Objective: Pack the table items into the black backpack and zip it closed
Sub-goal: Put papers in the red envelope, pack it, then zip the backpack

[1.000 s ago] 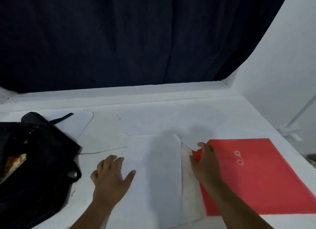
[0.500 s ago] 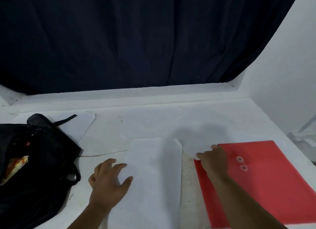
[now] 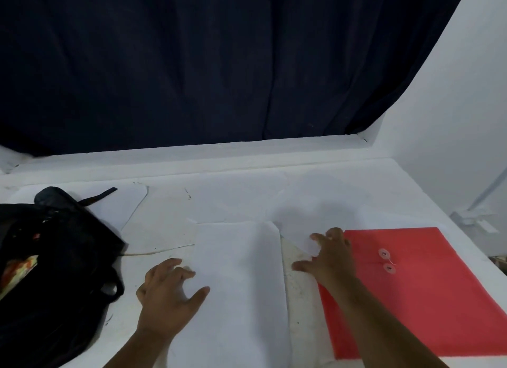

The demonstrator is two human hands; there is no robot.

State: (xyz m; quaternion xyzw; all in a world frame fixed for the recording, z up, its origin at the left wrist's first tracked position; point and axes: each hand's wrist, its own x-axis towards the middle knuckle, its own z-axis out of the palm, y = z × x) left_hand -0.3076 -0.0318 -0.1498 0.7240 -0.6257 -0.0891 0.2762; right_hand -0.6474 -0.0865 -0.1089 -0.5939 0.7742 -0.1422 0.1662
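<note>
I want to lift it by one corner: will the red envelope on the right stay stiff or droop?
The red envelope lies thin and flat on the table, so it would probably sag from a corner grip. Its smooth face may slide when pushed. It looks light; its contents can't be seen. The right hand rests at its left edge.

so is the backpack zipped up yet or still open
Open. The backpack lies at the table's left edge with its top gaping, and something orange and yellow shows inside the opening. Neither hand touches it.
</note>
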